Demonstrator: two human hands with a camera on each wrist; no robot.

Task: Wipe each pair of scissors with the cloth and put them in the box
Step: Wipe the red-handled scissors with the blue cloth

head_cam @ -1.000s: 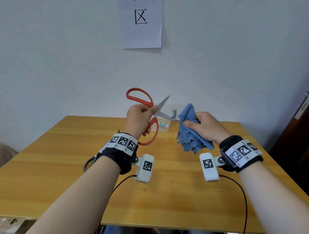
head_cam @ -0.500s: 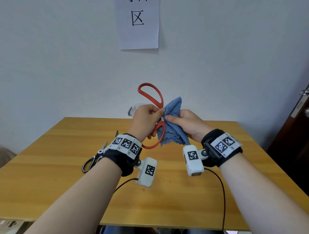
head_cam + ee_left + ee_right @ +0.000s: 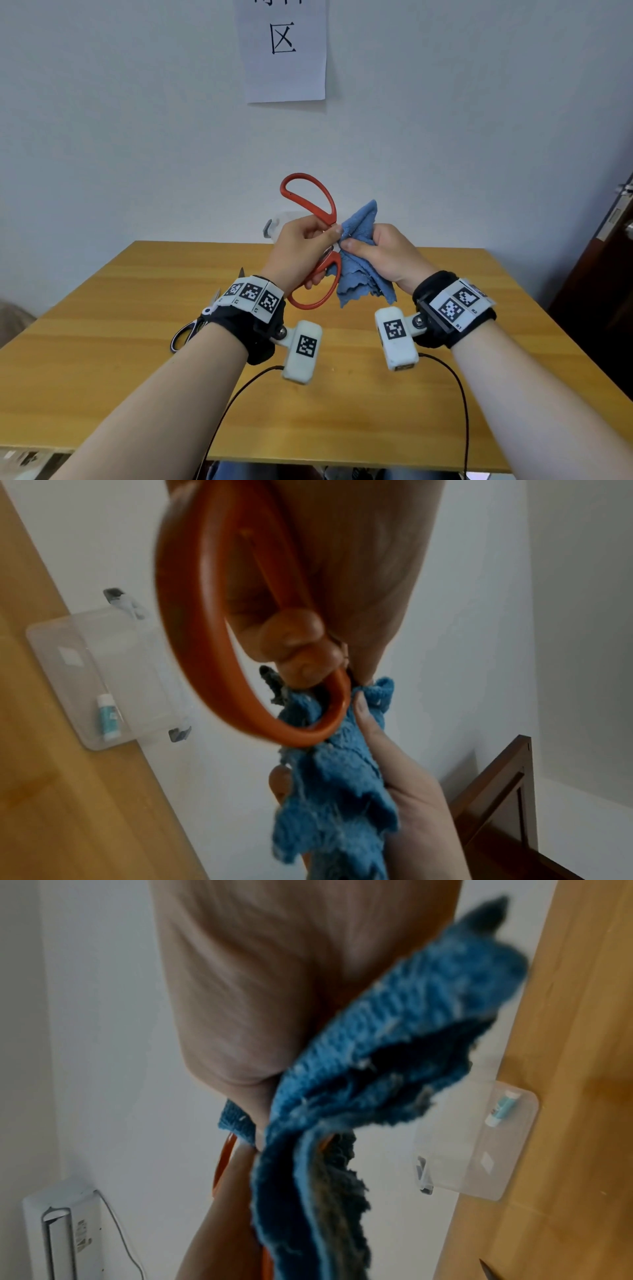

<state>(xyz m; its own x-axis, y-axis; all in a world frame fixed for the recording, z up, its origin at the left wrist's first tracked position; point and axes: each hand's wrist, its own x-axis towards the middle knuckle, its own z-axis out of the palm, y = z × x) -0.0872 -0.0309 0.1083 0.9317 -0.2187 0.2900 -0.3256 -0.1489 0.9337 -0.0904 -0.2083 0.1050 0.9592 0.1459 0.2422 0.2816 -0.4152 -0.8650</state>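
Note:
My left hand (image 3: 329, 236) grips a pair of red-handled scissors (image 3: 308, 202) at the pivot, raised above the table with one handle loop pointing up. My right hand (image 3: 352, 245) pinches a crumpled blue cloth (image 3: 359, 274) against the scissors; the blades are hidden inside the cloth. The left wrist view shows the red handle (image 3: 192, 642) with the cloth (image 3: 335, 791) bunched below it. The cloth (image 3: 377, 1042) also fills the right wrist view. A clear plastic box (image 3: 103, 674) stands at the table's far edge by the wall, partly hidden behind my hands (image 3: 274, 222).
Black-handled scissors (image 3: 186, 334) lie on the wooden table (image 3: 102, 377) under my left wrist. A small teal-and-white tube (image 3: 109, 721) lies in the box. A dark wooden door (image 3: 603, 274) stands at the right, and a paper sign (image 3: 284, 51) hangs on the wall.
A second ago the scissors' blades were open and bare, with the cloth held apart to the right. My hands have since come together, and the cloth now covers the blades.

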